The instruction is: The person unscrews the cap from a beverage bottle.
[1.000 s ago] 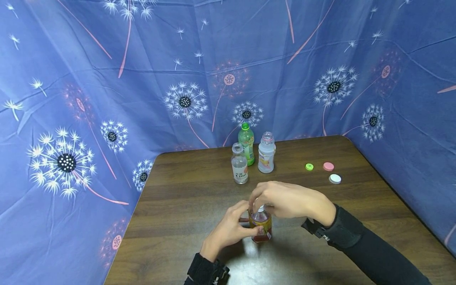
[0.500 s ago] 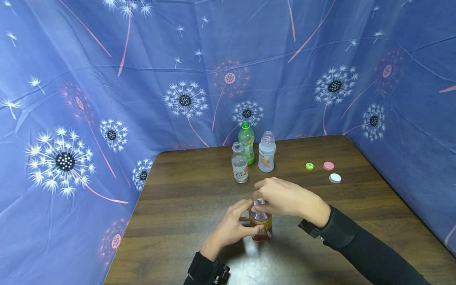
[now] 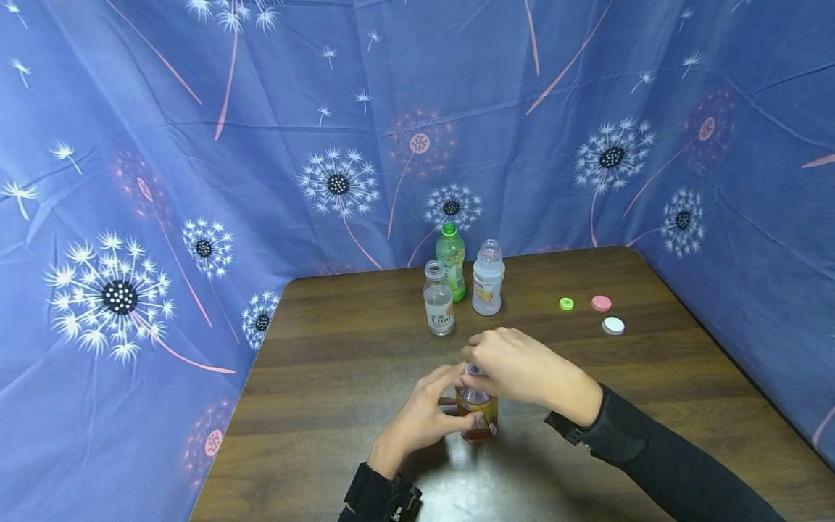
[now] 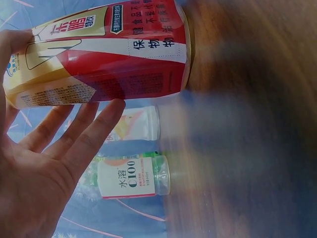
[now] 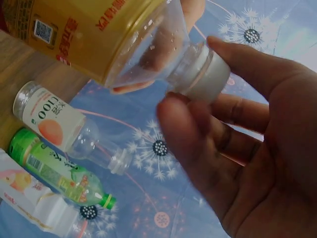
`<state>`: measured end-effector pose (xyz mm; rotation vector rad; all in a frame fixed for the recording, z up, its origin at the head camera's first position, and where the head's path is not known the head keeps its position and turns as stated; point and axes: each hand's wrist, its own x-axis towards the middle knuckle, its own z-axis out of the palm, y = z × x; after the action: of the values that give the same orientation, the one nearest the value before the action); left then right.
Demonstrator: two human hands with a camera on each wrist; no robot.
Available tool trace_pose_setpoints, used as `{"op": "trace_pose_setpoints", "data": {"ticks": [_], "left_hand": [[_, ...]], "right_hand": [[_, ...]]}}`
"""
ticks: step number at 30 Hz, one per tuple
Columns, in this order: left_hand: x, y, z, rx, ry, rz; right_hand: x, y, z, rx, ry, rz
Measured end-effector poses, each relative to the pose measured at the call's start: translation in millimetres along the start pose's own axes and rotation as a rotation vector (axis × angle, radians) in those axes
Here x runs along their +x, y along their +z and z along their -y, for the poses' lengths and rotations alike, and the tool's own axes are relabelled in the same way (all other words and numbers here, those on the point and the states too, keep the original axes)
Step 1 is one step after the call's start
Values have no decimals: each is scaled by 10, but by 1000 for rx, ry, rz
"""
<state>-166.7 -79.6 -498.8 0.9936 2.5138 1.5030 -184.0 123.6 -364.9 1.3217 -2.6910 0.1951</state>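
Bottle (image 4: 114, 59) stands on the counter (image 3: 326, 362), held between thumb and fingers of the left grip (image 3: 424, 417); the right grip (image 3: 522, 365) pinches its cap (image 5: 212, 77) (closed to that width). Unscrewing seems in hand; the next twist calls for a steady bottle. Beyond stand three uncapped bottles (image 3: 439, 308); rightward, three loose caps (image 3: 601, 303).

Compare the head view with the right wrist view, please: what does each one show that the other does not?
Only the head view shows the green cap, pink cap and white cap lying loose on the table.

Only the right wrist view shows the QR code on the held bottle.

Both show this bottle, the left hand around it, the right hand at its top, and the clear bottle, green bottle and white bottle.
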Motion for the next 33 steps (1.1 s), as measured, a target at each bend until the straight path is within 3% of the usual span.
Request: {"op": "trace_pose_setpoints", "data": {"ticks": [3, 8, 14, 24, 33], "left_hand": [[-1, 9, 12, 1, 19, 1], [-2, 11, 15, -17, 12, -1], [7, 16, 23, 49, 71, -16], [0, 16, 3, 15, 51, -6], [12, 1, 18, 79, 82, -21]], "right_hand": [[-24, -34, -26, 5, -22, 25], [-56, -111, -78, 116, -126, 114], [-67, -174, -97, 227, -168, 198], [-6, -182, -137, 211, -249, 181], [-10, -201, -160, 186, -206, 197]]}}
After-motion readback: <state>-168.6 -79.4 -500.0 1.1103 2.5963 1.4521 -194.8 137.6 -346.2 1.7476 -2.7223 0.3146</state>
